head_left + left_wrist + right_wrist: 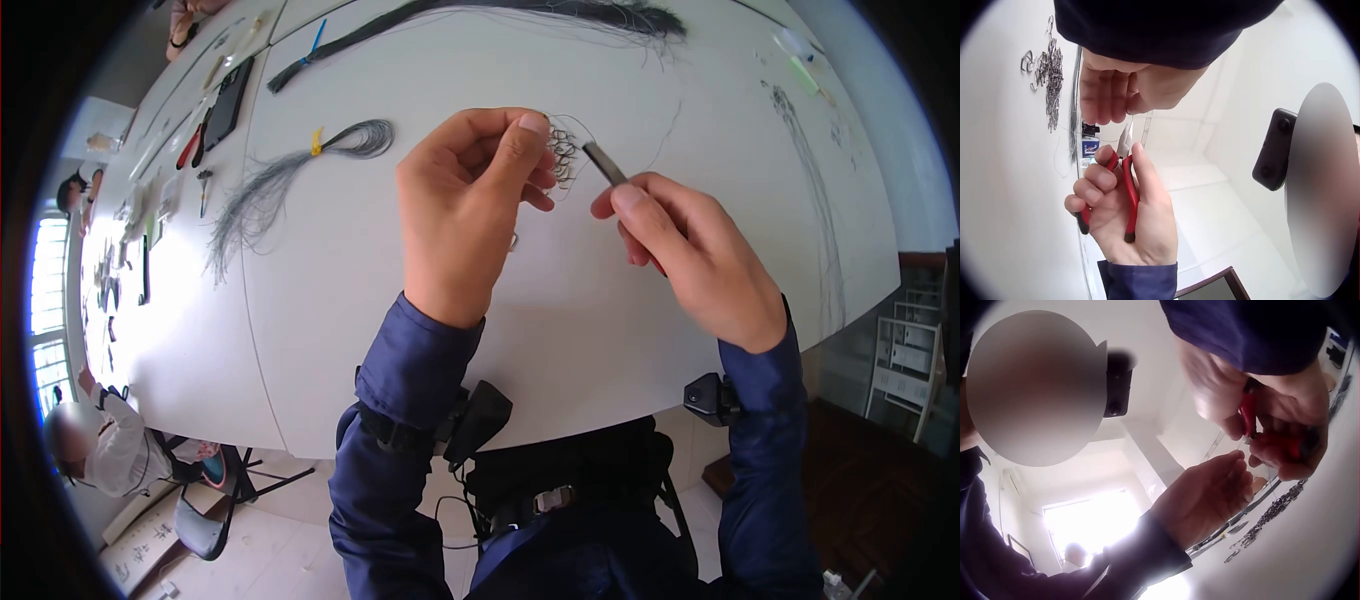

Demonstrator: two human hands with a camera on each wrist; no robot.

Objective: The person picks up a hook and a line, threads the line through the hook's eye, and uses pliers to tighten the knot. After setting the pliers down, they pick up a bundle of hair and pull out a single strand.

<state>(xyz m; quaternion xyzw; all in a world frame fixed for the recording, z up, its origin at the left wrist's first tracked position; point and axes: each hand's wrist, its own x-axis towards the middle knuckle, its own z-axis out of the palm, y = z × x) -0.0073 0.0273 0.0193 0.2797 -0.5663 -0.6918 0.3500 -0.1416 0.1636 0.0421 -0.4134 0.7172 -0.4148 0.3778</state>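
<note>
My left hand (470, 200) is raised over the white table, thumb and forefinger pinching a thin wire (583, 127). My right hand (690, 235) grips pliers (604, 163); their red handles (1132, 200) lie in the palm in the left wrist view. The pliers' pointed metal nose (1125, 140) reaches close to the left fingertips. Below the hands, a pile of small bent wire pieces (1054, 84) lies on the table, partly hidden behind the left hand in the head view. The same pile (1272, 515) shows in the right wrist view.
A wire bundle tied with yellow (317, 142) lies to the left, a long dark bundle (480, 8) across the back. Loose strands (815, 190) lie on the right. Red-handled tools (190, 145) and a black case (230, 100) lie far left. Other people sit around the tables.
</note>
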